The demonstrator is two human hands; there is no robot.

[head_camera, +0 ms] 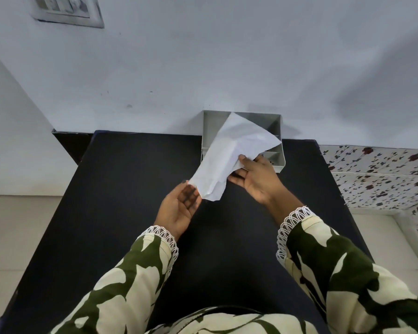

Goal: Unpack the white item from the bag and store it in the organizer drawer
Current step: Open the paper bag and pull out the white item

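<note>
A crumpled white paper bag (pixel 229 153) is held in the air over the black table (pixel 130 189), tilted, its lower end toward the left. My right hand (pixel 256 177) grips the bag's right side, thumb on top. My left hand (pixel 180 206) is cupped palm-up just under the bag's lower left end, fingers apart and touching its corner. Behind the bag stands a grey organizer (pixel 209 126) with dividers, at the table's far edge against the wall; the bag covers much of it. No white item shows outside the bag.
A pale wall rises behind the table, with a switch plate (pixel 68 10) at the top left. A floral-patterned surface (pixel 381 179) lies to the right of the table. Pale floor lies on the left.
</note>
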